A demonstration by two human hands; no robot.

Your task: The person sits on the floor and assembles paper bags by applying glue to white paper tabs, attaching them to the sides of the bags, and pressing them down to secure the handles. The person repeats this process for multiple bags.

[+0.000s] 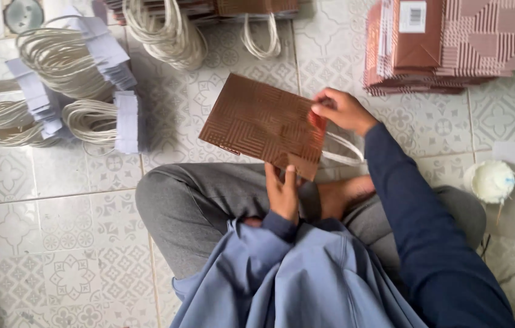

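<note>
- Two hands on one flat brown paper bag, held tilted above the lap, over the tiled floor.
- Left hand grips the bag's near edge, thumb laid up on the face, fingers hidden behind.
- Right hand is pinched closed on the bag's right edge, where a white cord handle loops out below.
- Bag face: stiff paper, embossed with fine square and line patterns; corners sharp, edges straight.
- Open floor lies left of the knees (pale patterned tiles, grey grout); the bag's far corner hangs free of all else.
- Bundles of white cord loops with paper tabs sit at upper left, well apart from the bag.
- More loops under a stack at the top edge.
- Stack of folded brown bags at upper right, near the right hand, not touching.
- Round white tub on grey card at far right, beside the knee (contents unclear).
</note>
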